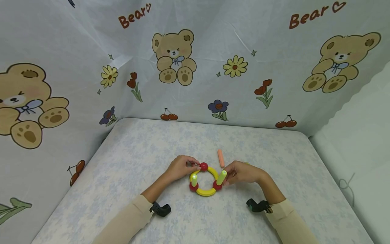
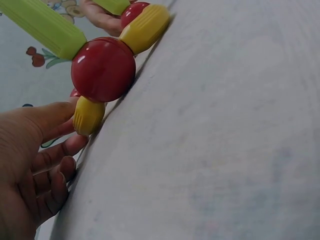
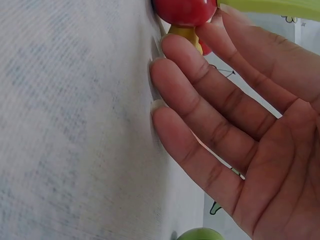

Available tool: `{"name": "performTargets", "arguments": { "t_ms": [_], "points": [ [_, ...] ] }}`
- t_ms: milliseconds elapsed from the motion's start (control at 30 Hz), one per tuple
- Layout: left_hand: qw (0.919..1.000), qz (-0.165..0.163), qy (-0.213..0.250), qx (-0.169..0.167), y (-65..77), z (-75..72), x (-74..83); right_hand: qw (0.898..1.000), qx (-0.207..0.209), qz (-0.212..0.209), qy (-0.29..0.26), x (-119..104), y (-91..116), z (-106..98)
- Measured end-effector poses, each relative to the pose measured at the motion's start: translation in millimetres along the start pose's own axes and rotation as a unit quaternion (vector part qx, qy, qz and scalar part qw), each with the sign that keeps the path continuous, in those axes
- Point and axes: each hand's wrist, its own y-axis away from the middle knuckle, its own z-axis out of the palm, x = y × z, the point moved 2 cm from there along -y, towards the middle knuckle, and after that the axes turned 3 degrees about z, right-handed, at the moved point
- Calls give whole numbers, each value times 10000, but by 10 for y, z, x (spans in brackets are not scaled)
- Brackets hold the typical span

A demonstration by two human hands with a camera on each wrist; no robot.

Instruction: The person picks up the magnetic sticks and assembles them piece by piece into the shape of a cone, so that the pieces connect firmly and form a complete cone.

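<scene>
A ring of curved yellow rods [image 1: 206,192] joined by red balls lies on the table, like a magnetic building toy. From the near left ball [image 1: 193,186] and the right ball [image 1: 217,185], light green rods [image 1: 221,177] stick up, the right one tilted. My left hand [image 1: 181,167] pinches the ring at its far red ball [image 1: 203,166], thumb and forefinger at either side. With thumb and forefinger my right hand [image 1: 243,172] grips the right ball, at the foot of its green rod; the other fingers [image 3: 182,122] reach down near the tabletop.
An orange rod [image 1: 220,158] lies on the table beyond the ring. Mostly hidden behind the right wrist is a yellow-green piece [image 1: 246,163]. A bear-print cloth [image 1: 195,101] hangs along the back and left of the table [image 1: 158,139].
</scene>
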Motion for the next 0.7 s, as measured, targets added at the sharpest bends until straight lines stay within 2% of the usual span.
{"name": "performTargets", "arguments": {
  "t_ms": [300, 433, 600, 700],
  "points": [
    [10000, 65, -39, -10, 4, 2, -6, 9999, -136, -14, -41, 3, -7, 22],
    [9993, 215, 23, -294, -6, -6, -24, 9999, -65, 44, 135, 2, 5, 5],
    [9955, 345, 195, -863, -2, -49, -43, 9977, 531, 272, 324, -18, 28, -59],
    [9943, 357, 290, -959, 7, -65, -44, 9921, 1139, 396, 358, -41, 34, -112]
  ]
}}
